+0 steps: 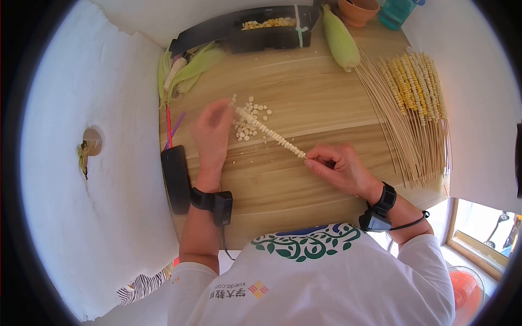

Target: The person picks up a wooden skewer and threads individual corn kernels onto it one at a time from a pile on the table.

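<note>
A thin stick threaded with pale corn kernels (271, 133) slants across the middle of the head view. At its lower end, my right hand (342, 169) pinches it between thumb and fingers. My left hand (211, 130) is at the upper end, slightly blurred, its fingertips pressed together by the stick's tip. Whatever those fingertips hold is hidden. Just below and beside the stick, a small pile of loose corn kernels (246, 130) lies on the wooden table (283, 187), close to my left fingers.
Kernel-laden sticks (416, 84) lie at the right over bare sticks (405, 146). An ear of corn (341, 41), clay bowl (359, 10) and teal container (396, 13) are at the back. A black trough (272, 39) holds kernels. Husks (198, 68) and a black phone-like object (175, 179) lie left.
</note>
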Demonstrator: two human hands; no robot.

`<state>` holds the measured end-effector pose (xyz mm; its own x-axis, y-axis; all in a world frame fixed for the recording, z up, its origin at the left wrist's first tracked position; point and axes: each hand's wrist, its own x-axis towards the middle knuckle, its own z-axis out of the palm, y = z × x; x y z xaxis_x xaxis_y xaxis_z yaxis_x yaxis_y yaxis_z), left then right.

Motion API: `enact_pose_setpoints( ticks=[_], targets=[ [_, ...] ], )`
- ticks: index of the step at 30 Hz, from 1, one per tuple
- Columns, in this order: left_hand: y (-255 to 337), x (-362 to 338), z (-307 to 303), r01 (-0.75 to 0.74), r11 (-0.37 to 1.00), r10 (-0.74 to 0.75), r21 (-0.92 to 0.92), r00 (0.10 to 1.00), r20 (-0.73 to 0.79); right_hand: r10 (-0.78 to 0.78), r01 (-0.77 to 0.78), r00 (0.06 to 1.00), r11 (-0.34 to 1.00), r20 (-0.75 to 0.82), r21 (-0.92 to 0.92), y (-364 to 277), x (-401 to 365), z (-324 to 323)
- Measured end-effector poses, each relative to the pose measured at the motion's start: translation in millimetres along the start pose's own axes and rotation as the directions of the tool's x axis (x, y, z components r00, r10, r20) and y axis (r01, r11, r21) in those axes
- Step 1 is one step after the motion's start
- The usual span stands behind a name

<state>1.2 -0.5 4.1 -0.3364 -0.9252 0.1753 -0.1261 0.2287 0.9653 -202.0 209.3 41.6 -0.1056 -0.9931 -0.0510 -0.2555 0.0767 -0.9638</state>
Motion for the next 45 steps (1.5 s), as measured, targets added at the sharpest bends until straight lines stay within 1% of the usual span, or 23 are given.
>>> enact_pose_setpoints(
  ticks=[7,10,13,17,29,32,34,38,40,41,43,45],
  targets=[
    [-2.8,0.0,-0.2,0.018,0.998,-0.018,-0.053,1.0,-0.008,0.013,-0.013,1.0,1.0,0.0,0.015,-0.2,-0.2,0.2],
    [-2.4,1.0,0.3,0.004,1.0,-0.004,-0.021,1.0,-0.009,0.02,-0.02,1.0,1.0,0.004,0.014,-1.2,-0.3,-0.2],
    [-4.1,0.7,0.4,0.007,0.999,-0.007,-0.039,1.0,-0.015,-0.006,0.006,1.0,1.0,-0.013,0.008,1.8,-0.5,1.1],
    [-3.2,0.2,-0.1,0.018,0.999,-0.019,-0.03,1.0,-0.023,0.002,-0.002,1.0,1.0,-0.01,0.024,2.1,-0.3,1.6],
    [-3.4,-0.9,1.6,0.004,0.999,-0.005,-0.034,0.999,-0.038,-0.013,0.013,1.0,1.0,-0.003,-0.015,2.0,0.2,1.3],
    [-3.1,-1.0,1.4,0.01,1.0,-0.011,-0.02,0.999,-0.04,-0.025,0.025,1.0,1.0,-0.013,-0.011,3.4,0.1,2.2],
    [-4.1,-0.8,0.6,-0.044,0.994,0.045,0.104,0.999,-0.015,-0.029,0.029,0.999,1.0,-0.017,-0.002,3.4,0.2,2.5],
    [-0.4,-1.7,1.2,-0.041,0.995,0.042,0.088,0.999,-0.009,-0.032,0.032,0.999,0.999,-0.013,-0.005,3.1,0.9,1.5],
    [3.5,-2.5,2.3,-0.029,0.999,0.029,0.029,1.0,0.004,-0.037,0.036,0.999,0.999,-0.003,-0.026,4.3,1.1,1.0],
    [3.9,-2.8,2.5,-0.028,0.999,0.028,0.029,1.0,0.004,-0.036,0.036,0.999,0.999,-0.003,-0.026,4.2,1.0,1.2],
    [4.2,-2.9,2.9,-0.007,1.0,0.006,-0.029,1.0,-0.013,-0.034,0.034,0.999,0.999,-0.01,-0.018,3.9,0.8,1.6],
    [1.7,-2.0,1.6,-0.024,1.0,0.024,0.004,1.0,0.003,-0.032,0.032,0.999,0.999,-0.01,-0.017,3.8,0.9,1.4]
  ],
)
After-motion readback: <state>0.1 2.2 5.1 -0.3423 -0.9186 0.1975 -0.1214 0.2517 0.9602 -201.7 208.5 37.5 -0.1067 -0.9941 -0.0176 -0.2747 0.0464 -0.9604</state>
